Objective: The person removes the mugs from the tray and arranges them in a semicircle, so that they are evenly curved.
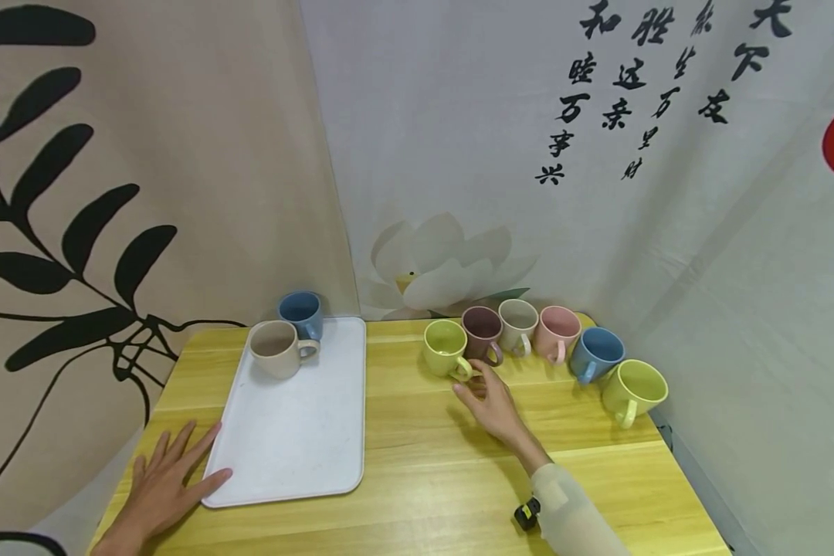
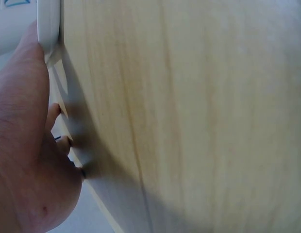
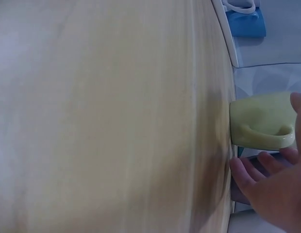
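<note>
My left hand rests at the near left corner of a white tray, fingers spread, its thumb and index finger touching the tray's edge. On the tray's far left part stand a beige mug and, behind it, a blue mug. My right hand is beside the handle of a yellow-green mug, fingers loosely bent. In the right wrist view, the fingers lie next to that mug's handle, not wrapped round it. Whether a fingertip touches it, I cannot tell.
Right of the yellow-green mug, a row holds a dark purple mug, a light grey mug, a pink mug, another blue mug and another yellow-green mug. The wooden table meets a printed cloth backdrop behind.
</note>
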